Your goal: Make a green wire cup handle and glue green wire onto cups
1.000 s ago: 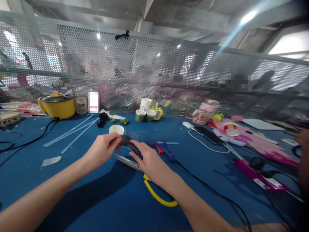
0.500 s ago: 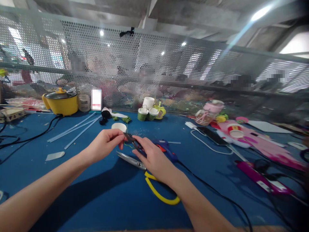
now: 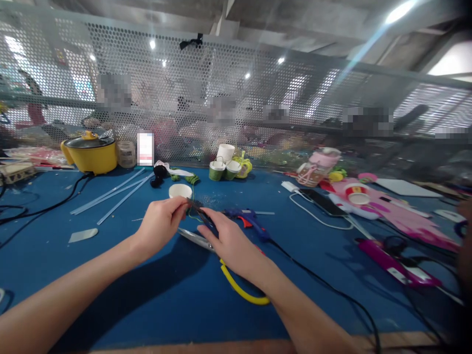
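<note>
My left hand (image 3: pixel 164 221) is closed in a pinch at the tip of a dark tool that looks like pliers (image 3: pixel 202 214); what its fingertips hold is too small to make out. My right hand (image 3: pixel 230 241) grips the pliers, jaws pointing left toward the left fingertips. Thin green yarn (image 3: pixel 192 215) hangs close to both hands. Behind the left hand stands a small white paper cup (image 3: pixel 180 191). Large scissors (image 3: pixel 197 239) with yellow handles lie partly under my right hand. Just right of that hand is a blue glue gun (image 3: pixel 254 222).
Clear glue sticks (image 3: pixel 120 202) and a yellow electric pot (image 3: pixel 90 156) are at left. Green-wrapped cups (image 3: pixel 217 170) stand at the back. To the right lie a phone (image 3: pixel 322 201), a purple power strip (image 3: pixel 396 263) and cables. A perforated screen (image 3: pixel 165 88) borders the table (image 3: pixel 147 314).
The view has shifted slightly, and my hands stay together at the pliers' tip. My right hand now covers more of the scissors' yellow handles.
</note>
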`<state>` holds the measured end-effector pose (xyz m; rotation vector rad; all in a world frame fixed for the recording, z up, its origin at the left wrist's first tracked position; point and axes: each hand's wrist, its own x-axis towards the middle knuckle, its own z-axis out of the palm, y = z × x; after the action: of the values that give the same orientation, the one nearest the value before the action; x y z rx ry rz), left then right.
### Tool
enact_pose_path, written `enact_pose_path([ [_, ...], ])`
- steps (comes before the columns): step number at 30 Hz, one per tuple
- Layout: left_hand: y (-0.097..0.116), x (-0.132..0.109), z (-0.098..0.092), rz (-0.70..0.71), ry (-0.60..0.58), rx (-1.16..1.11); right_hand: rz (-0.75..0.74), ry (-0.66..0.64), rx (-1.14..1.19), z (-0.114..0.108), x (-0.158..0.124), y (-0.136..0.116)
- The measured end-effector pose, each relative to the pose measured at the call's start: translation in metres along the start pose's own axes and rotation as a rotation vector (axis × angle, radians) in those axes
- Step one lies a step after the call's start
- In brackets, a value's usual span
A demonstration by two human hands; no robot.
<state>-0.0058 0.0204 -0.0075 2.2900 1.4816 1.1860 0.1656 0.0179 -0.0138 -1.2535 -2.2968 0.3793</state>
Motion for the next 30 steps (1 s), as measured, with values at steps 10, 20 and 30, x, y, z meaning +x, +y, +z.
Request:
enact_pose_path([
  [10, -0.003, 0.012, -0.023, -0.339, -0.456, -0.591, -0.101, 0.035, -0.084, -0.001, 0.004, 0.004],
  [20, -0.013, 0.011, -0.031, -0.422, -0.778, -1.204, -0.359, 0.086, -0.132, -0.010, 0.004, 0.006],
  [30, 0.000, 0.009, -0.021, -0.107, -0.321, -0.599, -0.209, 0.086, -0.132, -0.012, 0.003, 0.002],
])
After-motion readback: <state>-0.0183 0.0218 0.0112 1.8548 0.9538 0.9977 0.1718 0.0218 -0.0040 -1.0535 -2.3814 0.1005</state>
